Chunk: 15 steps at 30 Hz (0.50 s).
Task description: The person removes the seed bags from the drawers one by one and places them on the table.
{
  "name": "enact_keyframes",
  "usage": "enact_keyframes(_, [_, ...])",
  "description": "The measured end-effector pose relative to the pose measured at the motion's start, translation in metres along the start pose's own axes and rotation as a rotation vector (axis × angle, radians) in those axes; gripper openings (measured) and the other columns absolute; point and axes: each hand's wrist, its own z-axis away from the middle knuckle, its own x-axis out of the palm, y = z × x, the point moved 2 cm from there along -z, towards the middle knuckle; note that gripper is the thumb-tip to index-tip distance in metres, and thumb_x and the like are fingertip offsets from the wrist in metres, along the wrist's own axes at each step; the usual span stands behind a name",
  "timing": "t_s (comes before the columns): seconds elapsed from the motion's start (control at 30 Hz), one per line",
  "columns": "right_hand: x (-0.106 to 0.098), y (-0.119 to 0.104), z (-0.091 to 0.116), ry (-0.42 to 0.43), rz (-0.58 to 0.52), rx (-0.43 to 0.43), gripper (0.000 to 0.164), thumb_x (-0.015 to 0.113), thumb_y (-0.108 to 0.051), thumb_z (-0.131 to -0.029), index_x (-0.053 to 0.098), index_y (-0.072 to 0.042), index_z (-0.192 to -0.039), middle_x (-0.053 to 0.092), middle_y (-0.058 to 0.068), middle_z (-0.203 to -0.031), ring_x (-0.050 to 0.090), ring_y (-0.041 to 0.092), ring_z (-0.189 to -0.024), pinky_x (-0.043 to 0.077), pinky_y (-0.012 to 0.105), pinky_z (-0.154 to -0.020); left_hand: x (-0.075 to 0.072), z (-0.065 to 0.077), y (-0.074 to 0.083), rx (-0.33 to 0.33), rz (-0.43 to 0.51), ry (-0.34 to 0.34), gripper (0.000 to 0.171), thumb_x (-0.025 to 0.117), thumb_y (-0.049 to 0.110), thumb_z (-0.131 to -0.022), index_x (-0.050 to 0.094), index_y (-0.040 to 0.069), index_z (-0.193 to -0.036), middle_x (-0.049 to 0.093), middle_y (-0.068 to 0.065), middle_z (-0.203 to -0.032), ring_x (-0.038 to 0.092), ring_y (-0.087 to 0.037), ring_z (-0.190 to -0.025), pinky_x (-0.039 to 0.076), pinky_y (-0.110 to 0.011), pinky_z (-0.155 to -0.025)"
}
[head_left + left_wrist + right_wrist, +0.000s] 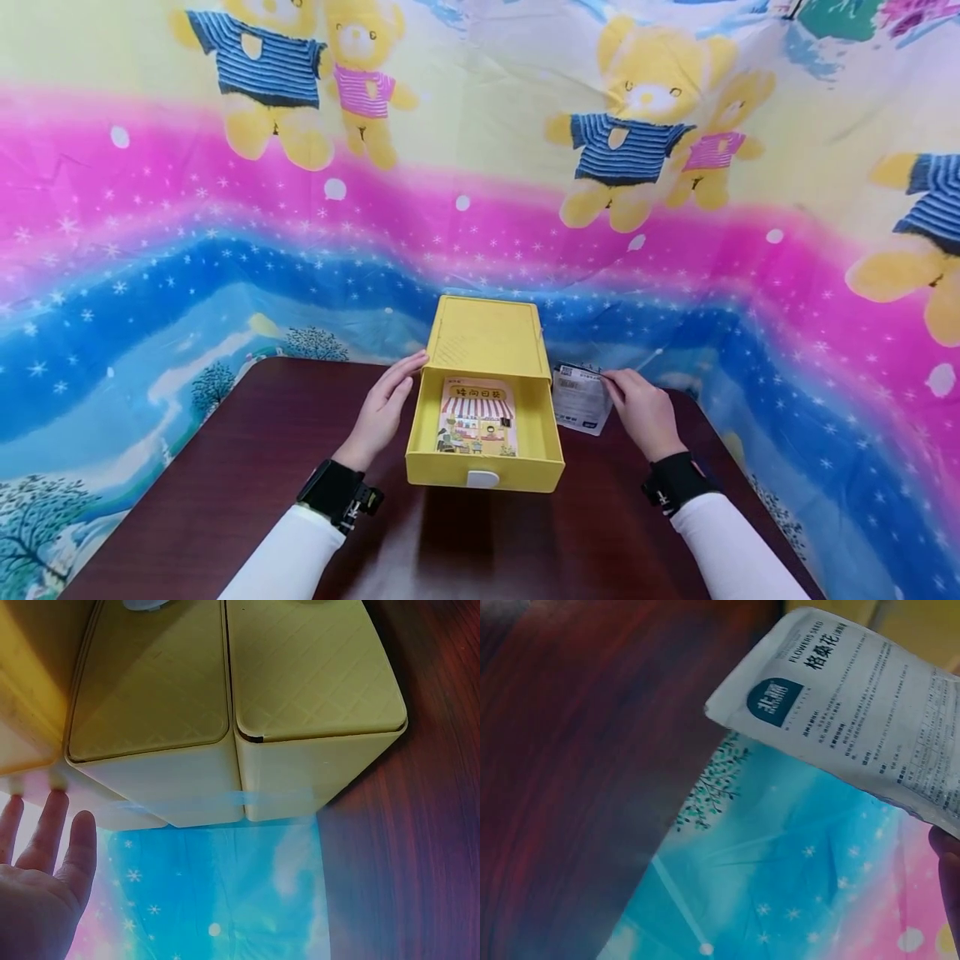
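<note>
- The left hand, left of centre in the head view, has its fingers stretched out and apart, tips touching the side of the yellow plastic drawer cabinet.
- The cabinet stands at the centre of the frame, its top drawer pulled out toward the bottom; a white rounded handle sits on the drawer's front.
- Inside the drawer lies a flat pink-and-yellow illustrated packet with a striped awning and Chinese lettering, its picture facing up.
- The right hand, right of centre, has its fingers clamped on the upper right edge of a pale grey-white printed seed packet.
- That seed packet is just right of the cabinet; the right wrist view shows "FLOWERS SEED" and a dark teal logo. Whether it touches the bench cannot be told.
- In the left wrist view, two closed drawer fronts with embossed diamond lines fill the upper middle.
- The dark red-brown wooden bench spans the lower frame; a bear-printed, multicoloured cloth hangs behind.
</note>
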Motion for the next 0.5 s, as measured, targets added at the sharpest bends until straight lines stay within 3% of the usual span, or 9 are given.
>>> enact_keyframes(0.27, [0.012, -0.008, 0.009, -0.007, -0.004, -0.058, 0.017, 0.078, -0.011, -0.090, 0.076, -0.008, -0.106, 0.074, 0.009, -0.093, 0.071, 0.021, -0.073, 0.058, 0.038, -0.062, 0.001, 0.000, 0.001, 0.001, -0.012, 0.009, 0.038, 0.042, 0.010, -0.110, 0.056, 0.006, -0.145, 0.045, -0.011, -0.157, 0.035, -0.026, -0.149, 0.027, -0.038, -0.122])
enact_keyframes(0.5, [0.020, -0.012, 0.016, -0.063, -0.027, -0.029, 0.019, 0.078, -0.012, -0.089, 0.077, -0.010, -0.108, 0.076, 0.008, -0.099, 0.073, 0.022, -0.080, 0.061, 0.039, -0.069, 0.000, -0.001, 0.001, 0.000, -0.023, 0.014, 0.039, 0.042, 0.011, -0.110, 0.056, 0.008, -0.146, 0.046, -0.008, -0.157, 0.036, -0.025, -0.149, 0.027, -0.036, -0.122])
